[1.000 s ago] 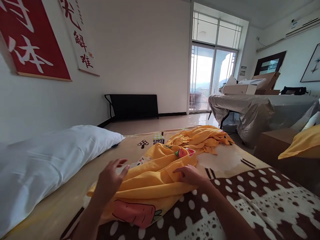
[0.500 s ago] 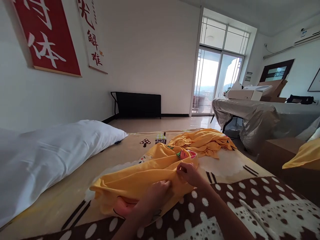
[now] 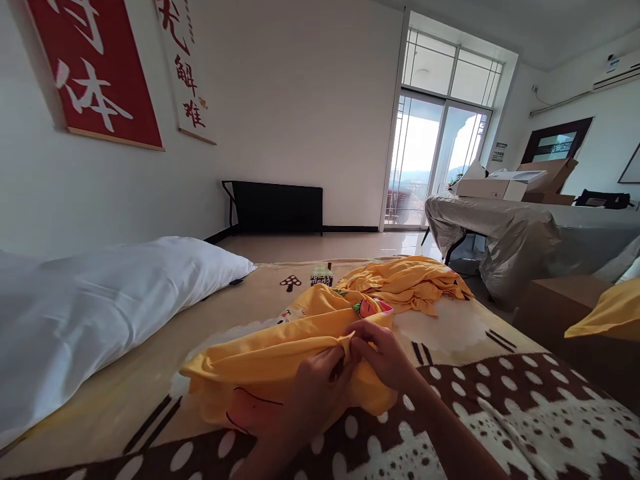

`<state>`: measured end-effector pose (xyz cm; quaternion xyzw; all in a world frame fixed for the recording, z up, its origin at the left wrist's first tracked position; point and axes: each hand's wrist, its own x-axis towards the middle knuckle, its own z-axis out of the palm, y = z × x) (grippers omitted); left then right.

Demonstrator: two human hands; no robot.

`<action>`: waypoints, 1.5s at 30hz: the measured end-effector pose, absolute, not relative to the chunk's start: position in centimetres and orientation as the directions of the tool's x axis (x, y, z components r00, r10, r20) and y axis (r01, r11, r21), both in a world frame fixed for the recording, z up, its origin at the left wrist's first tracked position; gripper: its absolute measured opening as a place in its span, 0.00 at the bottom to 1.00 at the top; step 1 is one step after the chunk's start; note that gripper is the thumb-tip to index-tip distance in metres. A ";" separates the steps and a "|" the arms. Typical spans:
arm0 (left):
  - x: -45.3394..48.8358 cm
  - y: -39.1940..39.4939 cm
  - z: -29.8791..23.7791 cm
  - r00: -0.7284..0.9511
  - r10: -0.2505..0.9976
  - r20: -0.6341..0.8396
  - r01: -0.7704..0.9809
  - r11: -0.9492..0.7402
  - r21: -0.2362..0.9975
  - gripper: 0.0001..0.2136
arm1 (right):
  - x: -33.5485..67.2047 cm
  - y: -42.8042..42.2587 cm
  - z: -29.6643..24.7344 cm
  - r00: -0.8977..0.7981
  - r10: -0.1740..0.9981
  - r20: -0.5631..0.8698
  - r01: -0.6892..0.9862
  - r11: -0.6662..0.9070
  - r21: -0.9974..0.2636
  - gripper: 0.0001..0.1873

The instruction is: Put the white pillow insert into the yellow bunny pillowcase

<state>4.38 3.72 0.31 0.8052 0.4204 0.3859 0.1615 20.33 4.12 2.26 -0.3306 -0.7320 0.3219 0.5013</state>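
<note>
A yellow pillowcase (image 3: pixel 240 367) with peach-like and leafy prints lies bunched on the bed in front of me. My left hand (image 3: pixel 320 383) is closed on its near side, fingers gathering the fabric. Close beside it, my right hand (image 3: pixel 383 353) pinches a raised fold of the same cloth, and the two hands nearly touch. Part of the fold is hidden behind the fingers. A second heap of yellow cloth (image 3: pixel 407 280) lies crumpled just beyond, towards the far edge. On the left rests a plump white pillow (image 3: pixel 150 300), untouched by either hand.
The bed bears a beige and brown dotted blanket (image 3: pixel 475 393). At right, a plastic-covered table (image 3: pixel 510 220) holds boxes, with a cardboard box (image 3: pixel 550 307) below and more yellow cloth (image 3: pixel 607 313) over it. A folded black frame (image 3: pixel 277 208) leans against the far wall.
My left hand has moved up and right along the pillowcase to meet my right hand. Both now pinch a fold, lifted slightly. The pillow and second heap stay put.
</note>
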 end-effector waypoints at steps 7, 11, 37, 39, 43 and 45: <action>2.7 4.3 2.6 0.163 0.931 0.326 0.204 -0.355 0.912 0.19 | 21.3 4.4 2.6 -0.331 0.733 0.595 0.305 0.679 -0.667 0.11; 2.1 4.0 3.6 0.154 0.948 0.280 0.143 -0.302 0.943 0.19 | 21.0 3.5 2.9 -0.357 0.704 0.614 0.308 0.709 -0.634 0.13; 1.8 3.6 4.0 0.510 0.858 0.059 0.251 -0.214 0.944 0.20 | 22.7 3.3 3.5 -0.601 0.746 0.287 0.180 0.477 -0.860 0.17; 1.9 3.5 4.0 0.457 0.878 0.140 0.269 -0.287 0.919 0.19 | 22.5 3.1 3.8 -0.511 0.764 0.393 0.174 0.540 -0.824 0.16; 2.4 1.9 4.3 0.213 0.840 0.500 0.407 -0.541 0.736 0.12 | 21.8 2.7 4.0 -0.275 0.676 0.684 0.247 0.737 -0.629 0.11; 2.6 0.4 4.7 0.272 0.714 0.645 0.471 -0.683 0.558 0.11 | 21.3 2.3 3.8 -0.226 0.620 0.751 0.242 0.783 -0.574 0.11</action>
